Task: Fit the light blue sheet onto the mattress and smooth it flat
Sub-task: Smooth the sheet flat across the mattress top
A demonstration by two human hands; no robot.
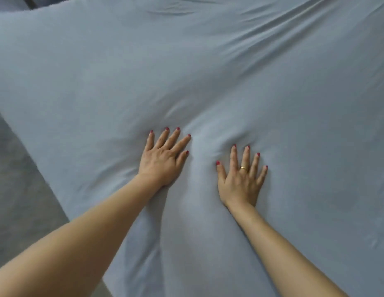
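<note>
The light blue sheet (229,71) is spread over the mattress and fills nearly the whole view; its left edge runs on a diagonal from the upper left down toward the bottom centre, but how its long axis lies cannot be told, since the other edges fall outside the frame. Shallow creases fan across the upper right, and a soft ridge of bunched fabric rises between the two hands. The left hand (163,159) lies palm down on the sheet with fingers straight and spread, angled up and to the right. The right hand (240,179), wearing a gold ring (243,168), is also flat and splayed, just beside the ridge. A grey floor (19,179) shows left of the mattress edge.
</note>
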